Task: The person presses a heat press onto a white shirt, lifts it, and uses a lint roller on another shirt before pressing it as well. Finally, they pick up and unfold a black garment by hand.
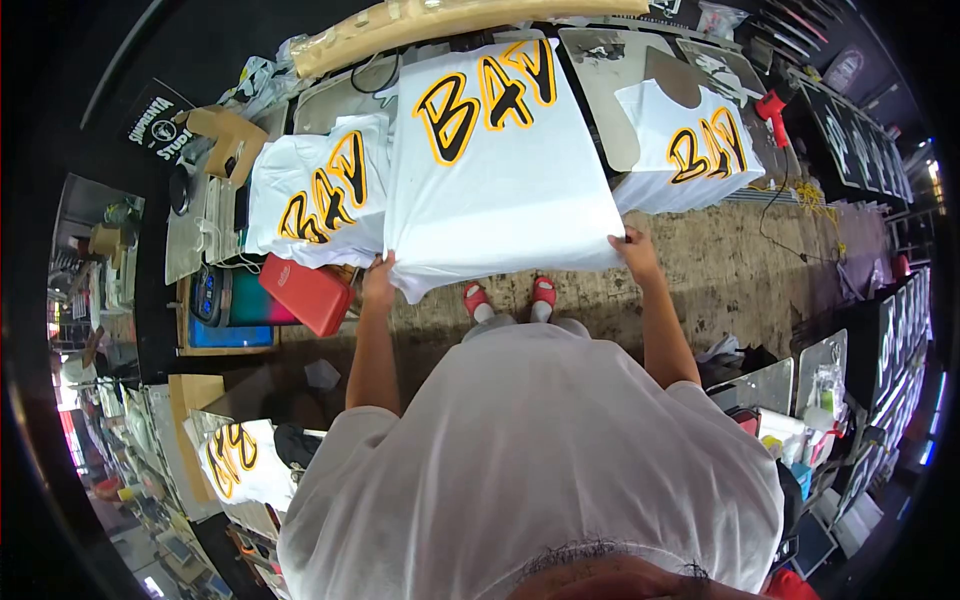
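Note:
In the head view, a white T-shirt (500, 200) with a large black and orange "BAD" print is stretched over a flat board in front of me. My left hand (380, 278) grips its near left corner, fingers closed on the cloth. At the near right corner, my right hand (636, 252) pinches the edge of the same shirt. The near edge sags a little between the two hands. Another printed white shirt (270, 200) lies to the left, and a third printed shirt (655, 140) drapes over a board to the right.
A red box (305, 293) sits at the left, below an open cardboard box (222, 145). On the right is a red heat gun (773, 115) with a cable running to the floor. A long brown roll (440, 25) lies along the back. Behind me at left is another printed shirt (250, 465).

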Tool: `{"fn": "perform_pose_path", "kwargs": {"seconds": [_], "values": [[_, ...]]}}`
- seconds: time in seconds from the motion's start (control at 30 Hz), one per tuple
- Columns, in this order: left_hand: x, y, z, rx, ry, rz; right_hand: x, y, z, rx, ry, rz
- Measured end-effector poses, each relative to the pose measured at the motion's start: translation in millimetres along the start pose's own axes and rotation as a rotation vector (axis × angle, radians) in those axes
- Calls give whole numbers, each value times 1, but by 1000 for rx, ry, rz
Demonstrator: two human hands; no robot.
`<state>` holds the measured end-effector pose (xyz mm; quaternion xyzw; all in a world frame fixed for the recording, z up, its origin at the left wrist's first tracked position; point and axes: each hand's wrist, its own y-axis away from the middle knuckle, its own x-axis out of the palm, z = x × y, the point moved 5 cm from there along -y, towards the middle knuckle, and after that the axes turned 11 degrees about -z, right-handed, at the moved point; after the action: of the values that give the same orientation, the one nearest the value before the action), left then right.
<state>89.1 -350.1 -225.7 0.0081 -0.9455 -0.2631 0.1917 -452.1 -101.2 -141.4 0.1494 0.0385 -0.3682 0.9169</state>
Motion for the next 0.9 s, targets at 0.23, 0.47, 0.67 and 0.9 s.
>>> {"fn": "perform_pose_path", "kwargs": {"seconds": [0.23, 0.47, 0.67, 0.9], "values": [[-1, 40, 12, -46, -22, -46, -5, 15, -30, 84, 44, -11], [-6, 52, 15, -86, -21, -48, -12, 18, -57, 172, 95, -27], [-22, 47, 25, -188, -475, -163, -12, 24, -58, 179, 10, 40], [-1, 50, -16, 572, -729, -179, -17, -5, -29, -177, 753, -290]]}}
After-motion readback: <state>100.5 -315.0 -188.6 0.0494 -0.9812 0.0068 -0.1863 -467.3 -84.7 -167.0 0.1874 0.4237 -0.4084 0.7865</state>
